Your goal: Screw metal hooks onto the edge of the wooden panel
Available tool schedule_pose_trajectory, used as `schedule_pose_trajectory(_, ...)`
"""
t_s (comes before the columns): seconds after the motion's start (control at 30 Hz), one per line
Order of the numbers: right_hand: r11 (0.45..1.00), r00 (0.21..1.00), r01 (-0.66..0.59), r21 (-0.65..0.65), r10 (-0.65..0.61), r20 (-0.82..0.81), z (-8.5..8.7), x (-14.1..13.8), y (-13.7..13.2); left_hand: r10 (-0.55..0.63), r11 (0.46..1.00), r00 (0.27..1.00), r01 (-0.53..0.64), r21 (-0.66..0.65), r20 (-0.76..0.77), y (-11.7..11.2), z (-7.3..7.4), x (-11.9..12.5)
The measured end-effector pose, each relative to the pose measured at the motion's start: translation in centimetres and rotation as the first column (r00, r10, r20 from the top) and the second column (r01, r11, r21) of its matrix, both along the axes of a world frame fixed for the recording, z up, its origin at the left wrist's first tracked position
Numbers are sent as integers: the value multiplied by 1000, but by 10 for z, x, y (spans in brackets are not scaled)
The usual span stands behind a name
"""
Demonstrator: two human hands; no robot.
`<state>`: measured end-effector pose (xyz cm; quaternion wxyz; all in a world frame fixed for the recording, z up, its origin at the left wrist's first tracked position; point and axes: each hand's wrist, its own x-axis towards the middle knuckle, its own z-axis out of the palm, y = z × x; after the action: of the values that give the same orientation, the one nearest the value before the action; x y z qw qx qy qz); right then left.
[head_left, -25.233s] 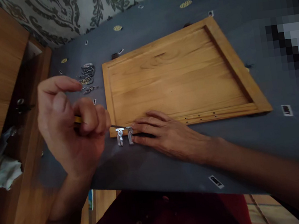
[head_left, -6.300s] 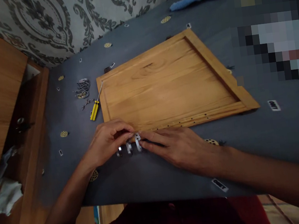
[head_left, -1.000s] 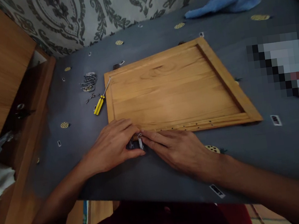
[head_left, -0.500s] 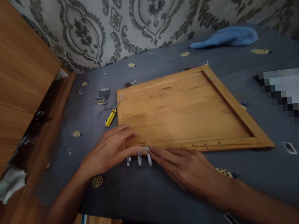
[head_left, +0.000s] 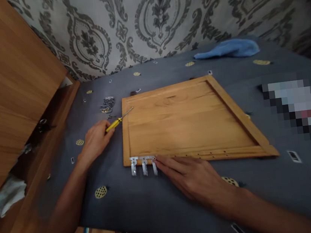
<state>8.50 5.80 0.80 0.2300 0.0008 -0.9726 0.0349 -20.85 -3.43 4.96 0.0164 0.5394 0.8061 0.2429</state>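
In the head view, the left hand [head_left: 96, 140] closes its fingers on the handle of the yellow-handled screwdriver [head_left: 118, 121], whose shaft lies over the wooden framed panel [head_left: 184, 120]. The right hand [head_left: 192, 174] lies flat, fingers together, fingertips touching the rightmost of three silver metal hooks [head_left: 143, 165] just left of it, at the panel's near edge.

screwdriver [head_left: 113, 124]: yellow handle | panel [head_left: 184, 122]: honey-brown wood | hooks [head_left: 143, 165]: silver | bedsheet [head_left: 165, 194]: grey-blue, yellow medallions | cloth [head_left: 228, 49]: blue | wallpaper [head_left: 146, 19]: grey damask
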Motion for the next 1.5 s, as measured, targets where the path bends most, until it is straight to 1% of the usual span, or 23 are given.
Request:
schedule_pose_trajectory(0.07,1000,1000,-1,-4,1,8,1,0,0,-1,993,998,-7,121,63,0,8,0)
schedule_pose_trajectory(0.13,1000,1000,0,-5,0,17,1,0,0,-21,964,989,-18,265,144,1,16,5)
schedule_pose_trajectory(0.2,1000,1000,8,-4,-8,30,2,1,0,-84,918,969,-15,396,233,1,24,15)
schedule_pose_trajectory(0.3,1000,999,17,-3,-17,42,1,1,0,-230,823,914,-1,568,335,-1,33,39)
schedule_pose_trajectory(0.33,1000,999,17,-4,-17,40,1,2,0,-273,788,894,-5,616,356,-2,36,49)
schedule_pose_trajectory(0.4,1000,999,21,-5,-21,32,1,2,0,-333,748,859,-10,663,388,-4,39,67)
schedule_pose_trajectory(0.47,1000,999,26,-4,-26,28,0,2,0,-383,732,812,-23,681,440,-7,39,82)
schedule_pose_trajectory(0.53,1000,999,23,-5,-23,33,0,1,0,-404,735,786,-26,678,468,-9,39,93)
schedule_pose_trajectory(0.6,1000,999,15,-7,-15,36,0,1,-1,-398,742,796,-13,670,457,-11,37,100)
schedule_pose_trajectory(0.67,1000,999,14,-4,-13,35,0,2,-1,-392,735,813,-5,678,431,-11,35,105)
schedule_pose_trajectory(0.73,1000,999,20,0,-20,35,-1,2,-1,-411,701,822,7,714,395,-10,33,108)
schedule_pose_trajectory(0.83,1000,1000,23,-2,-23,17,-3,1,0,-470,642,812,46,766,345,-7,29,108)
schedule_pose_trajectory(0.9,1000,1000,17,-10,-17,0,-4,0,0,-501,621,808,86,779,310,-6,26,107)
schedule_pose_trajectory(0.97,1000,1000,14,-15,-14,-1,-4,0,0,-524,613,803,123,781,285,-5,24,106)
schedule_pose_trajectory(1.03,1000,1000,14,-15,-14,4,-4,0,0,-529,618,800,134,775,283,-5,23,106)
schedule_pose_trajectory(1.13,1000,1000,22,-11,-22,9,-3,0,-1,-514,639,812,145,755,279,-6,21,107)
schedule_pose_trajectory(1.27,1000,999,30,-6,-30,29,-3,1,-2,-501,634,839,189,750,213,-7,19,107)
schedule_pose_trajectory(1.37,999,999,32,-8,-32,30,-3,0,-1,-494,656,849,223,721,187,-7,19,108)
schedule_pose_trajectory(1.5,999,999,29,-17,-29,24,-2,0,-1,-478,663,858,215,717,186,-8,19,108)
